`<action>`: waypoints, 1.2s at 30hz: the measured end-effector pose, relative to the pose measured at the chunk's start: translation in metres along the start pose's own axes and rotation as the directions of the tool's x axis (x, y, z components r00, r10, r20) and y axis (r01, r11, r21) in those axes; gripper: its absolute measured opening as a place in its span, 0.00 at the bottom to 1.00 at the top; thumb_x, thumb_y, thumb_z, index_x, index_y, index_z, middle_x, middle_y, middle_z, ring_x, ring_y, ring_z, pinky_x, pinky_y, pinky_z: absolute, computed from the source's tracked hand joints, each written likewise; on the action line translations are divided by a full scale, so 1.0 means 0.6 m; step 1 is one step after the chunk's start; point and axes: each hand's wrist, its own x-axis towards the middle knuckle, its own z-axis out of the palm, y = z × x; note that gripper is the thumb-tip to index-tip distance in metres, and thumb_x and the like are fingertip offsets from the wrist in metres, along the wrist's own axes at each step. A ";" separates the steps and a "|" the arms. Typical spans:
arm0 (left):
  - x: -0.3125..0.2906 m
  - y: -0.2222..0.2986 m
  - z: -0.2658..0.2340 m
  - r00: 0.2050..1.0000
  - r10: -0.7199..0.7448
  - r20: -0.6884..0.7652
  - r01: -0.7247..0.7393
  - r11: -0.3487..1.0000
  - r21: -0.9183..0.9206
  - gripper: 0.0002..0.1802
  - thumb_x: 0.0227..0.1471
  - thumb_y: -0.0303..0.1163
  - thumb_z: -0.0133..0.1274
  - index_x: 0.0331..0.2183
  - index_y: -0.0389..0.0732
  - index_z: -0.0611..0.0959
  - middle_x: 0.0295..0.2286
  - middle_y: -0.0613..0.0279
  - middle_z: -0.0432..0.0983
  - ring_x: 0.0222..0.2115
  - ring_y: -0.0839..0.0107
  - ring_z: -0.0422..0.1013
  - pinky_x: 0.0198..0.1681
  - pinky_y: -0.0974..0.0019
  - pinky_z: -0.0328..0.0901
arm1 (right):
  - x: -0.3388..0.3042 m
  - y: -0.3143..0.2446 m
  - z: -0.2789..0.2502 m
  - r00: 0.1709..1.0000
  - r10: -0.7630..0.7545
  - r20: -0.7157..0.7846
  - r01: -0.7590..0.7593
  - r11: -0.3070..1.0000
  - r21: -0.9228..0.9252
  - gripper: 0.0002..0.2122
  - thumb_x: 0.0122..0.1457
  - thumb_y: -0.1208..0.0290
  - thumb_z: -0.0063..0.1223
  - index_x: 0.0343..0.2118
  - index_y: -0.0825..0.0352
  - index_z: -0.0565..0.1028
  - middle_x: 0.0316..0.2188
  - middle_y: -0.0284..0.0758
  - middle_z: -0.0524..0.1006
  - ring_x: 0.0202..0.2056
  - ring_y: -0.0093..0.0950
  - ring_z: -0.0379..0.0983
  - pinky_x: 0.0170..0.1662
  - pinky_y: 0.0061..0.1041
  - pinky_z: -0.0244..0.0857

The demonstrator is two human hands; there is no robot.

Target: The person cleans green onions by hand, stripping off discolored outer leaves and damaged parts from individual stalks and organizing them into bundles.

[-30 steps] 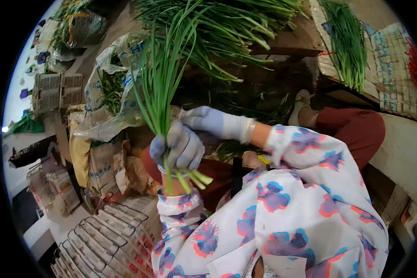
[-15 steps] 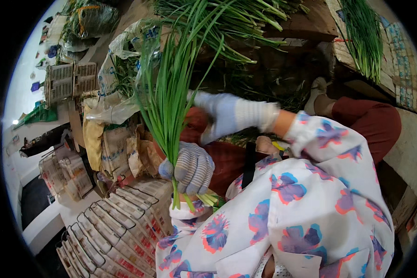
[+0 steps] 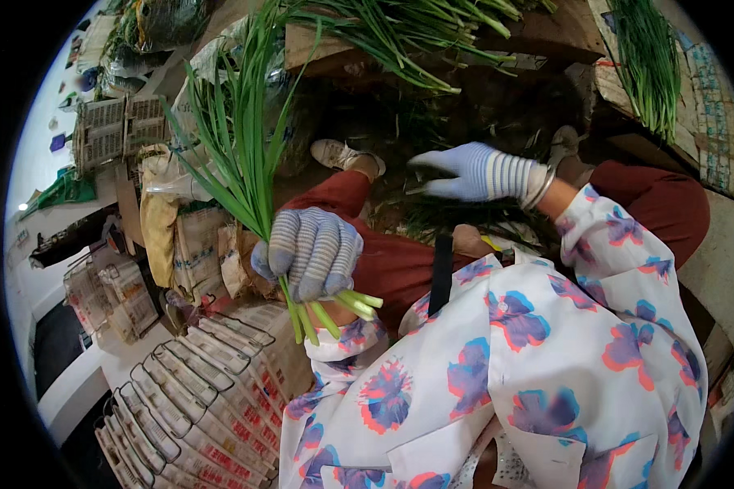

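My left hand, in a grey-and-white striped knit glove, is closed round a bunch of garlic chives. The long green leaves fan upward to the left, and the pale stem ends stick out below the fist. To the right, my right hand, gloved likewise, hangs over the dark, leaf-strewn floor. Its fingers and thumb are apart, with nothing seen between them. Beyond the hands, a pile of garlic chives lies on a wooden board, its stem ends toward me.
More chives lie at the far right. A row of wire-handled, printed bundles stands at the lower left. Behind them are a yellow sack and clear plastic bags. My shoe rests beneath the board's edge.
My right hand has pulled away from the bunch to the right, and its fingers have spread. My left hand has risen slightly leftward, tilting the chives further left.
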 end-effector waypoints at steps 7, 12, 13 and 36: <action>0.010 0.005 -0.018 0.971 0.043 -0.236 -0.039 0.999 0.023 0.09 0.49 0.35 0.46 0.21 0.43 0.72 0.11 0.68 0.70 0.14 0.79 0.69 0.31 0.69 0.66 | -0.049 -0.160 0.041 0.724 -0.563 -0.400 0.631 0.774 0.054 0.09 0.52 0.62 0.50 0.32 0.62 0.71 0.21 0.41 0.71 0.22 0.40 0.68 0.25 0.31 0.62; -0.004 0.036 -0.028 0.955 0.095 -0.279 -0.059 0.989 0.134 0.09 0.48 0.37 0.48 0.21 0.46 0.70 0.20 0.67 0.71 0.32 0.69 0.70 0.49 0.50 0.55 | -0.139 -0.105 -0.002 0.906 -0.414 -0.091 0.404 0.777 0.484 0.06 0.53 0.71 0.50 0.29 0.68 0.73 0.21 0.36 0.74 0.24 0.25 0.73 0.28 0.21 0.65; 0.007 0.043 -0.030 0.955 0.121 -0.272 -0.066 0.977 0.203 0.09 0.47 0.37 0.49 0.20 0.46 0.70 0.22 0.66 0.72 0.37 0.65 0.70 0.53 0.45 0.51 | -0.138 -0.065 -0.006 0.958 -0.284 -0.036 0.264 0.829 0.493 0.06 0.53 0.71 0.50 0.30 0.68 0.74 0.23 0.37 0.76 0.27 0.23 0.73 0.30 0.20 0.66; 0.089 0.011 -0.252 0.551 -0.177 -0.816 0.419 0.904 0.087 0.17 0.44 0.36 0.58 0.37 0.41 0.75 0.29 0.63 0.75 0.18 0.79 0.63 0.18 0.77 0.60 | 0.085 0.041 -0.007 0.698 0.069 -0.713 0.221 0.926 0.306 0.11 0.55 0.65 0.48 0.32 0.70 0.74 0.23 0.33 0.74 0.27 0.28 0.71 0.32 0.27 0.65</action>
